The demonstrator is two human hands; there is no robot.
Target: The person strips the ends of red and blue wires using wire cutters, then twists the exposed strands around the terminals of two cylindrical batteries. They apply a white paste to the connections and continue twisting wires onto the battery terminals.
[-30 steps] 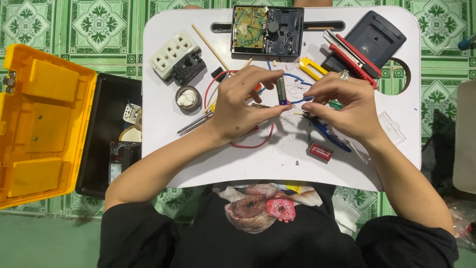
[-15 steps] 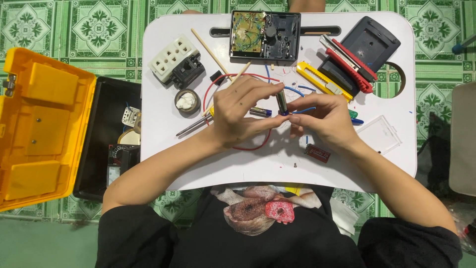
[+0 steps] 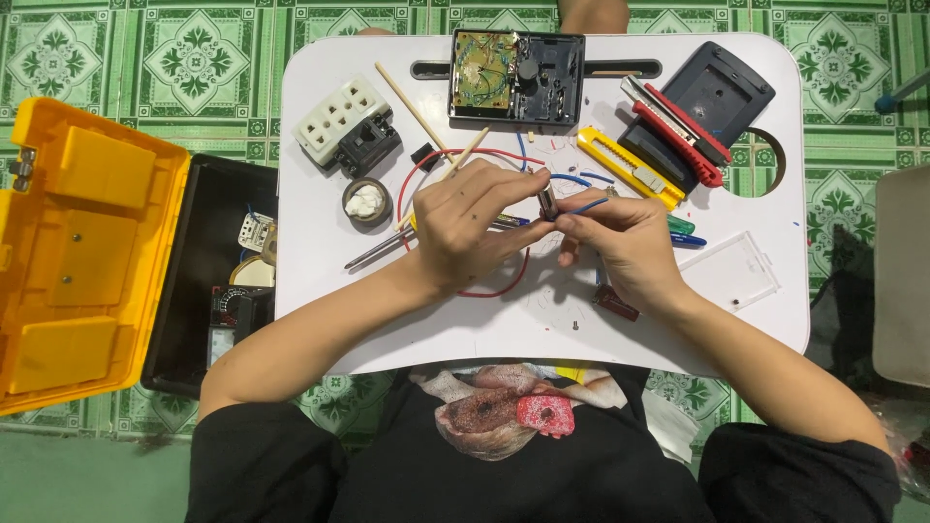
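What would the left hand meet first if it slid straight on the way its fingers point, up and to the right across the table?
Probably the blue wire just beyond the small cylinder pinched by the left hand, then the yellow knife. Heights are hard to judge from above.

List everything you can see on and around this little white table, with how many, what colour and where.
lap table: 1, white, centre, on the green tiled floor
toolbox: 1, yellow lid open, black tray, left of the table
open circuit-board case: 1, black, top centre
outlet block: 1, white, upper left
small tin of paste: 1, round, white inside, left centre
utility knives: 2, yellow and red, upper right
dark cover: 1, top right
clear plastic lid: 1, right
red wire: 1, looping under the hands
small cylindrical part: 1, dark, pinched between both hands
left hand: grip on the part
right hand: grip on the part and a blue wire
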